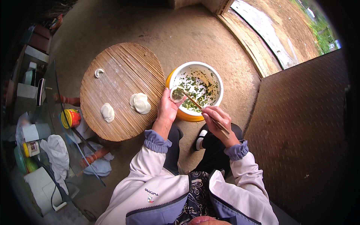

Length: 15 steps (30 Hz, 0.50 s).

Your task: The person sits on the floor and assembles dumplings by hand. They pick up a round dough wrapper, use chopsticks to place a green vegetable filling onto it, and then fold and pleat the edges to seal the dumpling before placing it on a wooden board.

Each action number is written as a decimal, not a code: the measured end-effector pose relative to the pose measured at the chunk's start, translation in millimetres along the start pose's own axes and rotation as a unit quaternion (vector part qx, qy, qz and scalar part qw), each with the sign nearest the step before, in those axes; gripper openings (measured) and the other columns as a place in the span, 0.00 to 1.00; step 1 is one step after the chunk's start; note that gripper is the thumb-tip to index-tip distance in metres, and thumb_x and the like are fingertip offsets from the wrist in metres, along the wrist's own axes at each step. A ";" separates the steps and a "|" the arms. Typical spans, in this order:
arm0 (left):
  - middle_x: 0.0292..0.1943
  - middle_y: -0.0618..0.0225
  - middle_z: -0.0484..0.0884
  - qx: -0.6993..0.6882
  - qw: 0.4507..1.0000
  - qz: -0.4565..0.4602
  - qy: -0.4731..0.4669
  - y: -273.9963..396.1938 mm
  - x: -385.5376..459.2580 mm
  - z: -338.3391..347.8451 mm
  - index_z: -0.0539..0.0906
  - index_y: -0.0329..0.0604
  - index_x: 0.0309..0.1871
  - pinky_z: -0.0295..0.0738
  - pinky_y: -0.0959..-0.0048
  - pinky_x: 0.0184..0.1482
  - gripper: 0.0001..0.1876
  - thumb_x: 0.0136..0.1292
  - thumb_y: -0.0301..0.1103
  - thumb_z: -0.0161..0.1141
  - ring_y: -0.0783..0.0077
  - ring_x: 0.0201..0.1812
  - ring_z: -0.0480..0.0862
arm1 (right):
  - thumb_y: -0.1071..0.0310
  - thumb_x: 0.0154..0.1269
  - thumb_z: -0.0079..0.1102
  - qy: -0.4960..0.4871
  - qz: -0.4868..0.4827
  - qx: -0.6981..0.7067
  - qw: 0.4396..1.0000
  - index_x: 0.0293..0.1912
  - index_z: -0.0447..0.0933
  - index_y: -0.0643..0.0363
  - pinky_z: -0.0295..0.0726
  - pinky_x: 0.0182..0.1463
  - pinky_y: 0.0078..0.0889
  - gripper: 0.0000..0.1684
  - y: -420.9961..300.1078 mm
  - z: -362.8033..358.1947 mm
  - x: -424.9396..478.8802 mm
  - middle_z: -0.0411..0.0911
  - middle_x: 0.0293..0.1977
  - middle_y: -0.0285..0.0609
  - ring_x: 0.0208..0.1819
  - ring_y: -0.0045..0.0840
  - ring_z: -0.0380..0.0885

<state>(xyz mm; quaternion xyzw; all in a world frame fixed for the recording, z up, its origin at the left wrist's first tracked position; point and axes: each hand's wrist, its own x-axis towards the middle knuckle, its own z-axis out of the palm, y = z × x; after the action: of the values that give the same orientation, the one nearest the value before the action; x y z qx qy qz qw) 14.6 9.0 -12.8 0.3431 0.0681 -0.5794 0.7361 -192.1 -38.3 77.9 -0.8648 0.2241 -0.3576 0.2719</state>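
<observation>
My left hand holds a round dough wrapper with green chopped filling on it, over the near left rim of a yellow pot. In my right hand is a pair of wooden chopsticks, their tips touching the filling. Chopped greens lie inside the pot, whose interior and rim are white. On the round ridged wooden board to the left, two stacks of wrappers lie apart, and one folded dumpling sits near the upper left edge.
A glass-topped table at the left carries a white cloth and a yellow-lidded jar. Beside the board is a red and yellow can. A textured dark metal panel stands at the right, next to a doorway threshold.
</observation>
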 end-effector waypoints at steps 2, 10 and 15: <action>0.59 0.57 0.79 0.017 1.000 0.000 0.000 0.2 1.7 -3.9 0.71 0.35 0.64 0.85 0.58 0.56 0.24 0.81 0.46 0.39 0.61 0.57 0.82 | 0.77 0.63 0.67 -0.004 0.009 0.008 1.000 0.44 0.83 0.61 0.84 0.39 0.32 0.09 -1.6 -0.3 -2.2 0.83 0.37 0.47 0.35 0.36 0.85; 0.58 0.52 0.78 0.021 0.998 -0.029 -0.045 4.0 -5.8 6.2 0.69 0.31 0.65 0.87 0.57 0.54 0.26 0.82 0.46 0.36 0.56 0.56 0.83 | 0.67 0.76 0.57 0.122 0.315 0.311 0.888 0.47 0.81 0.70 0.86 0.40 0.24 0.13 22.5 -14.5 -5.3 0.84 0.34 0.44 0.35 0.24 0.85; 0.58 0.51 0.78 0.052 0.996 -0.057 -0.053 4.1 -8.2 12.1 0.69 0.29 0.65 0.86 0.55 0.56 0.28 0.82 0.48 0.34 0.56 0.57 0.82 | 0.62 0.76 0.57 0.106 0.436 0.466 0.763 0.49 0.78 0.72 0.86 0.39 0.23 0.18 60.8 -29.8 -3.2 0.83 0.37 0.48 0.34 0.26 0.84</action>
<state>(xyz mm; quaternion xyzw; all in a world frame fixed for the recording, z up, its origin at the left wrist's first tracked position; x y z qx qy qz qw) 12.1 8.9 2.1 0.3453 0.0179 -0.6404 0.6858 -227.9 -91.4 55.8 -0.3975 0.4104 -0.3500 0.7424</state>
